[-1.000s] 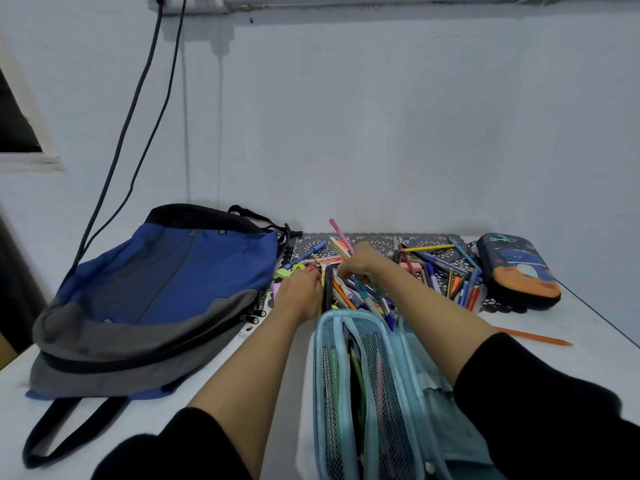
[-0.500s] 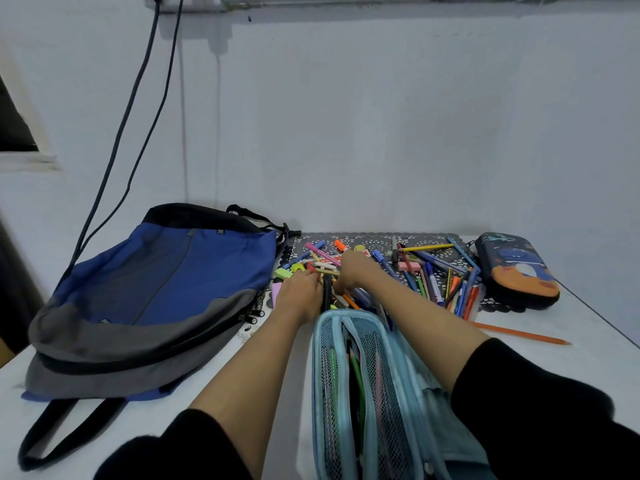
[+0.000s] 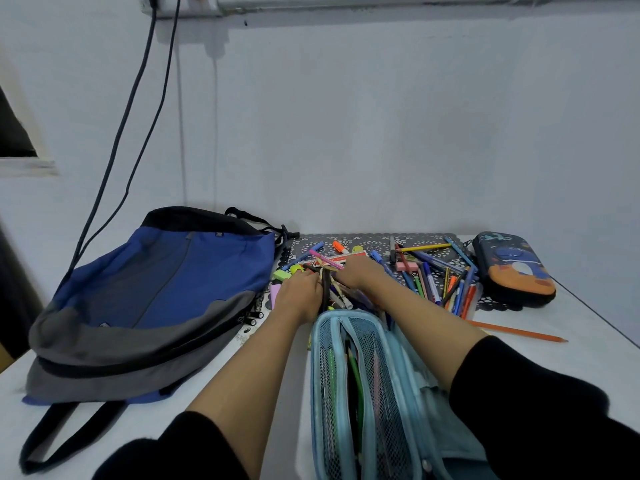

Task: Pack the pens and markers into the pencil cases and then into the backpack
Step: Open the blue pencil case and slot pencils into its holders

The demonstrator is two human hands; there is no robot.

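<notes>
Bunch of pens is gripped from two sides, just past the far end of the mesh case. Left hand is curled round it from the left. Right hand is curled over it from the right, fingertips hidden behind the knuckles. Bunch is held low over the near edge of the mat; a pink pen sticks out at the far side.

Mesh case is laid open on the tabletop, between the forearms; pens are seen inside through the mesh. Loose pens are scattered on the mat, right of the right hand. Dark case is set at the mat's right end. One orange pencil is left off the mat, on bare tabletop near the dark case.

Backpack is laid flat just beside the mat's left edge. Two cables are run down the wall behind it.
</notes>
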